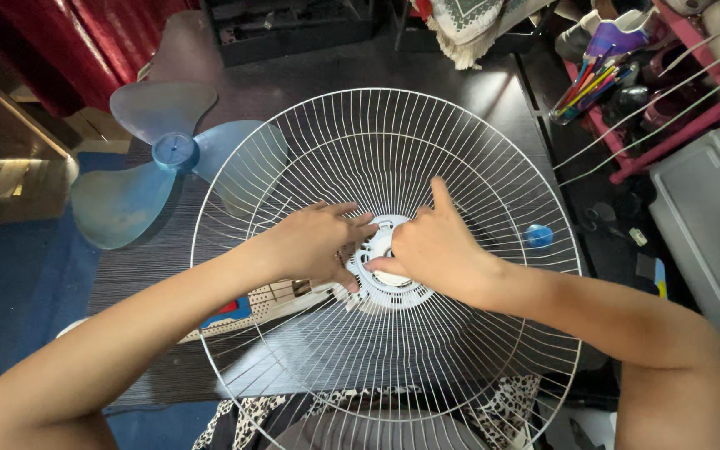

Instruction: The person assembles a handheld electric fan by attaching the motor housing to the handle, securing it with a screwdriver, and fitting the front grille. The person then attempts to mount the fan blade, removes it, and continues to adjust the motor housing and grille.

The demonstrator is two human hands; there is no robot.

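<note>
Two hands, left hand (314, 246) and right hand (431, 250), on one fan grille (385, 150).

Both forearms bare from elbow down, no sleeves in view. Left hand (314, 242) and right hand (435, 246) without gloves, no watch or bracelet at either wrist. Fingers (442, 193) slim, nails short and unpainted. Leopard-print garment (247, 412), black spots on pale cloth, covers lap.

Bright daylight from top; sharp focus; wide-angle edge distortion.
</note>
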